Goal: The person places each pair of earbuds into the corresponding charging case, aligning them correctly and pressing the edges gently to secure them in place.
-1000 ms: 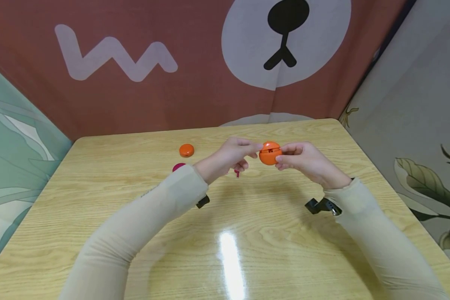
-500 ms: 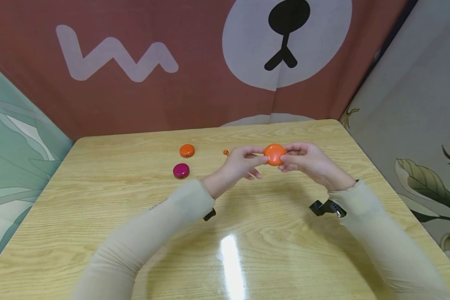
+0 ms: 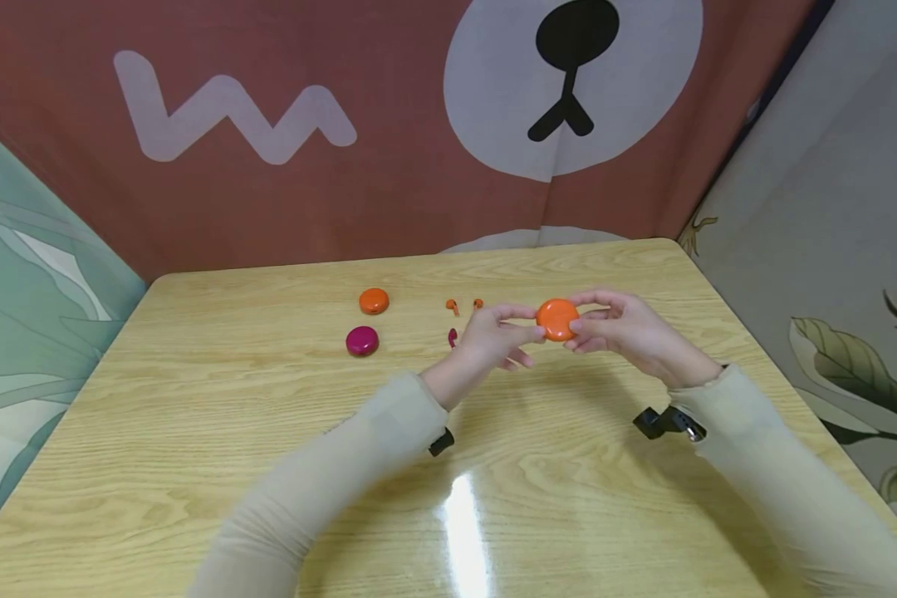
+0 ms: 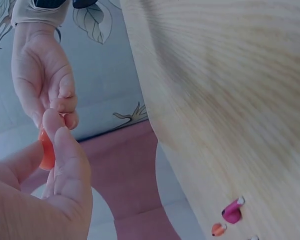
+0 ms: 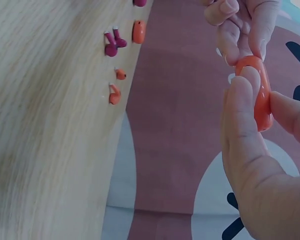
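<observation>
Ok so from my end of the feed: both hands are pinching the same orange case (image 3: 556, 320), held up off the table (image 3: 194, 432), glossy round face toward the head cam, and it looks closed to me. Left hand (image 3: 496, 337) sits at the case's 9 o'clock, thumb on the near lower edge, index finger just above it, the other fingers bent and hanging lower. Right hand (image 3: 628, 334) has it from 3 o'clock, thumb on the near face, index finger up by the top edge, the rest curled in underneath. So yeah, both are clamped on it, palms facing inward.

Arms come in as a V: left sleeve (image 3: 366, 453) from 8 o'clock, right sleeve (image 3: 777, 473) from 4, with a black wrist mount (image 3: 665, 422) hanging under the right cuff.

Rest of the layout: second orange case (image 3: 374, 301) lies on the table well off at the held one's 9 o'clock, with a magenta case (image 3: 362, 340) just beside it, between 6 and 7. Orange earbuds (image 3: 452, 306) are at the second orange case's 3 o'clock, and magenta earbuds (image 5: 111, 49) are near them, partly behind the left hand in the head view.
</observation>
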The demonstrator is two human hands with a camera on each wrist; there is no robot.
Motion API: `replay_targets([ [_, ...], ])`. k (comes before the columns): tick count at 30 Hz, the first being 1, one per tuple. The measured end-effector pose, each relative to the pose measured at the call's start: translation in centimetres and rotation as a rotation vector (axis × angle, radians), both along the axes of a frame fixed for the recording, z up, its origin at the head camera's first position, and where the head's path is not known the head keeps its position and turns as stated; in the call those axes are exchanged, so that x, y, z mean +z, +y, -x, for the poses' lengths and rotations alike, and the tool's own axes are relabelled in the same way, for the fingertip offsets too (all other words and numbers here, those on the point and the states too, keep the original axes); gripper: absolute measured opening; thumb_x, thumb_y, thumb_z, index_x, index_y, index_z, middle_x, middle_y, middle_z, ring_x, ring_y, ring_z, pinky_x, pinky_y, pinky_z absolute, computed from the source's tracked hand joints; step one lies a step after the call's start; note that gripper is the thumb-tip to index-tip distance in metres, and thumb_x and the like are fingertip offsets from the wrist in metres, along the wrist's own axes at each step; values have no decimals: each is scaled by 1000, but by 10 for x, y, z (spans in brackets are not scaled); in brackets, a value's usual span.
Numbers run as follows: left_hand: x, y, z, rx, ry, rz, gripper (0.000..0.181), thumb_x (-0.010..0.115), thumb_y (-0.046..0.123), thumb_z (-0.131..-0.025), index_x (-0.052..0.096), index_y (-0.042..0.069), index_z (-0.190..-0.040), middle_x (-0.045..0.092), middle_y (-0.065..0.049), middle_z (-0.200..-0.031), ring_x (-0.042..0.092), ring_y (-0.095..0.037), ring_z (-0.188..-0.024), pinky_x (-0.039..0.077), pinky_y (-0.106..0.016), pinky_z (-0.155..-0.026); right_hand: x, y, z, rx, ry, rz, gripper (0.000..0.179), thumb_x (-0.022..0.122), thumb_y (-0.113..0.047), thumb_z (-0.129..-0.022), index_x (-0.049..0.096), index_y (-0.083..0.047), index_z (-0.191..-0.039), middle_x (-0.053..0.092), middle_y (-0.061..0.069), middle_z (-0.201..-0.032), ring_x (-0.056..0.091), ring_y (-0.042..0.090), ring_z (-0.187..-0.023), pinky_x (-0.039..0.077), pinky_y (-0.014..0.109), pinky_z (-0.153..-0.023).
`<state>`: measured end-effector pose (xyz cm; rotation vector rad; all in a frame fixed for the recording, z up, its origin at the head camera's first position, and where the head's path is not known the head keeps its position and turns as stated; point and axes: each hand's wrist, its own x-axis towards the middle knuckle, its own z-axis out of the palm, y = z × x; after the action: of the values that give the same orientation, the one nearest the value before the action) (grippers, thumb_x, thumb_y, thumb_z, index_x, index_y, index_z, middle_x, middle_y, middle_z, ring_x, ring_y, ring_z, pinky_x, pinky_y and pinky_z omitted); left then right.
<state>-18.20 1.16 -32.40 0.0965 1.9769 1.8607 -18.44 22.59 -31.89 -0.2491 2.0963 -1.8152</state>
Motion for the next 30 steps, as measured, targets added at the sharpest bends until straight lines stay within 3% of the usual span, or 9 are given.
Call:
replay_targets([
  [10, -11, 16, 0, 57, -30, 13, 29, 70, 10, -90, 65, 6, -118, 74, -9, -90, 61, -12, -48, 45, -21, -46, -5, 9, -2, 3, -18, -35, 40, 61, -3, -95, 43, 9, -129, 72, 7, -91, 70, 18, -77, 57, 34, -77],
  [21, -24, 27, -3, 45, -79, -1, 29, 69, 11, -91, 65, 6, -119, 72, -16, -100, 61, -11, -47, 43, -20, -45, -13, 21, -4, 43, -37, -83, 44, 58, -3, -96, 39, 16, -130, 71, 10, -90, 70, 21, -78, 57, 34, -76],
  [30, -31, 33, -7, 65, -163, -54, 27, 68, 5, -91, 64, 2, -117, 69, -21, -104, 58, -11, -44, 41, -15, -40, -22, 27, -2, 74, -113, -80, 44, 56, -2, -96, 37, 16, -130, 69, 11, -92, 70, 20, -80, 57, 32, -77],
])
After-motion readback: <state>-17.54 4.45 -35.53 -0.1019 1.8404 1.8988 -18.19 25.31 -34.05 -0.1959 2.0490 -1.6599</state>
